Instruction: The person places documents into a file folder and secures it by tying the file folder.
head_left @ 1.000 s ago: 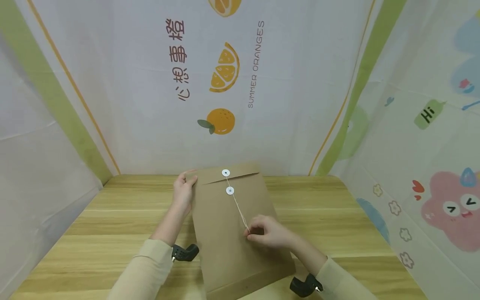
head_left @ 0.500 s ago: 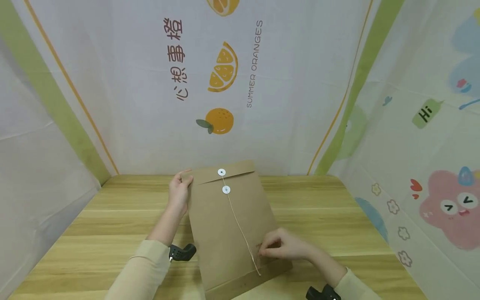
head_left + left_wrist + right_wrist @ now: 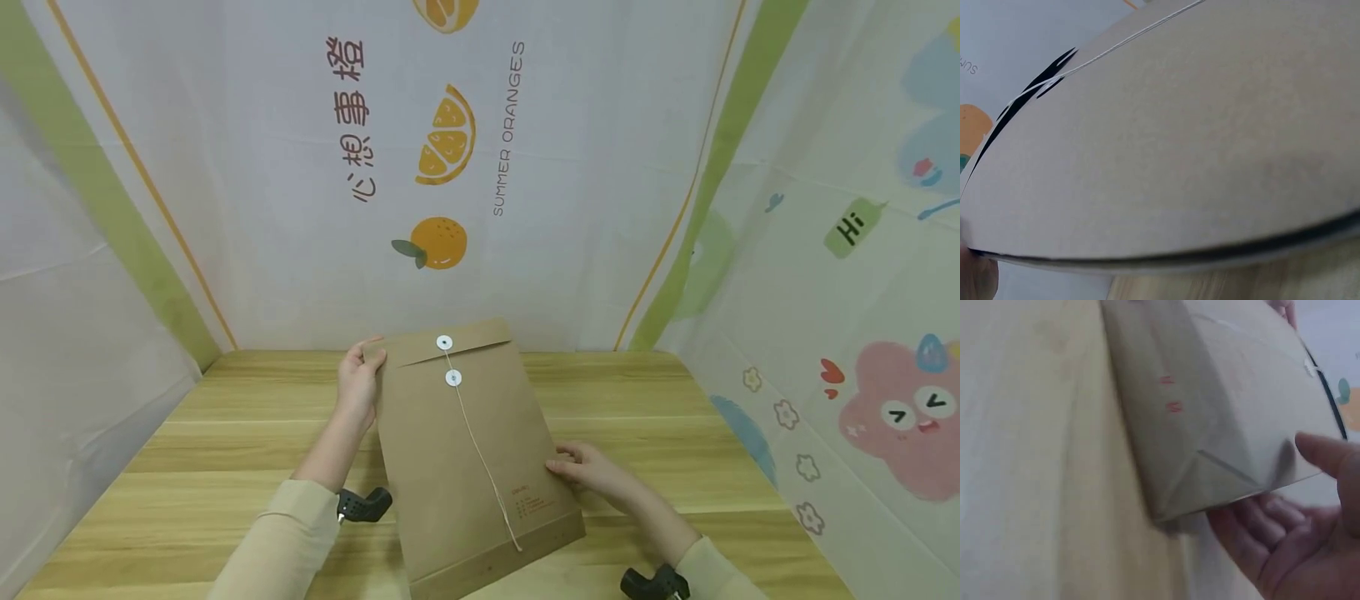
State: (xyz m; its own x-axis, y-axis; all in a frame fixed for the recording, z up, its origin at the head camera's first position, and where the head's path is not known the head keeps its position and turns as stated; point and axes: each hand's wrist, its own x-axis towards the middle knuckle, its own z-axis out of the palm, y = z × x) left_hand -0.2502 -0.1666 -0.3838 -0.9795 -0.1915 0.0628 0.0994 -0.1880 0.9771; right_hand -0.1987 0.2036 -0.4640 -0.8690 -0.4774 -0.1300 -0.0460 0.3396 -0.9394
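Note:
A brown kraft paper envelope (image 3: 442, 467) is held tilted up off the table, its flap end away from me. Two white button discs (image 3: 453, 378) sit at the flap, and a thin string (image 3: 480, 454) hangs from them loosely down the front. My left hand (image 3: 356, 383) grips the envelope's upper left corner. At the lower right edge is my right hand (image 3: 592, 473), thumb over the front; the right wrist view shows its fingers (image 3: 1266, 525) behind the paper. Small red print (image 3: 532, 502) shows near the bottom.
The wood-grain table (image 3: 637, 417) lies under the envelope. A white cloth backdrop (image 3: 600, 167) with orange prints stands behind it, and a cartoon-printed cloth (image 3: 817, 292) hangs on the right. Black wrist cameras (image 3: 363, 505) are strapped to both forearms.
My right hand has let go of the string, moved right and taken the envelope's right edge. The string now hangs down the front. My left hand keeps its grip, having shifted slightly left.

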